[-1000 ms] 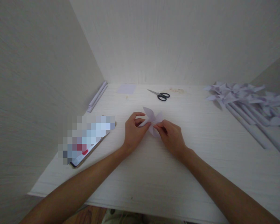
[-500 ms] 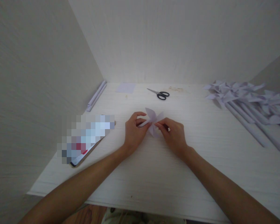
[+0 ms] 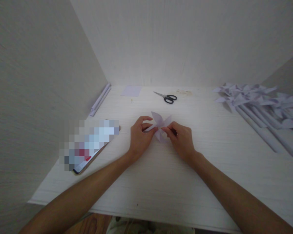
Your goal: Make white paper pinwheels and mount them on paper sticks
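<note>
One paper pinwheel [image 3: 160, 122] between left hand [image 3: 140, 136] and right hand [image 3: 182, 137], in both hands' fingertip pinch

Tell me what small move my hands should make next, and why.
I'd probably have the right hand press the centre of the paper pinwheel while the left hand steadies it: both pinch it near the middle, where its blades meet.

Dim, soft light: the table [image 3: 143, 107] looks palest beyond the fingers [image 3: 170, 132], greyer this side; left of them, blocky pixelation covers most of the phone [image 3: 95, 143].
</note>
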The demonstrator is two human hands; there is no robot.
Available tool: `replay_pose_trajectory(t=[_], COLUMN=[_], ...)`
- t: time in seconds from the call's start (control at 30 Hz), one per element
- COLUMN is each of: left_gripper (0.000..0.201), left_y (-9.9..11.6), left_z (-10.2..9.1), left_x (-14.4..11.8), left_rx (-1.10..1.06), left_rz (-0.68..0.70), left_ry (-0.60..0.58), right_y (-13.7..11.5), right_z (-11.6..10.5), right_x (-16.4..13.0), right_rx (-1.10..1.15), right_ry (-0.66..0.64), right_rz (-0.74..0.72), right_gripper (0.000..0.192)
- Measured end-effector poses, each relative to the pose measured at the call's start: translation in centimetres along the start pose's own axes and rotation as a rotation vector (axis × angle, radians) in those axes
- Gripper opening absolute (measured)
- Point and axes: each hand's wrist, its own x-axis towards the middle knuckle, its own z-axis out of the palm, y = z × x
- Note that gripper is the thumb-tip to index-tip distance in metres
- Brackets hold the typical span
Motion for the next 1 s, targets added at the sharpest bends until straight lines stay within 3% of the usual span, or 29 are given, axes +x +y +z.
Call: replay_pose_trajectory(t=[0.23, 0.53, 0.77, 1.0], left_gripper=[0.032, 0.031, 0.031, 0.032], left_y=[-0.01, -0.04, -0.30, -0.22], left_z=[0.08, 0.01, -0.07, -0.03], left_x=[-0.09, 0.15, 0.23, 0.26], left_rx=[0.002, -0.025, -0.022, -0.045], left_rz=[-0.003, -0.011, -0.007, -0.024], left_ry=[-0.007, -0.008, -0.002, 0.016], right_y=[-0.29, -0.18, -0.09, -0.33], right_z=[-0.29, -0.14, -0.07, -0.29], right_x=[0.17, 0.01, 0.17, -0.04], right_rx=[-0.027, 0.079, 0.090, 0.193], right_ry=[-0.018, -0.037, -0.014, 0.006], right_rz=[0.015, -0.070, 0.027, -0.082], right_gripper=[0.030, 0.017, 0.022, 0.009])
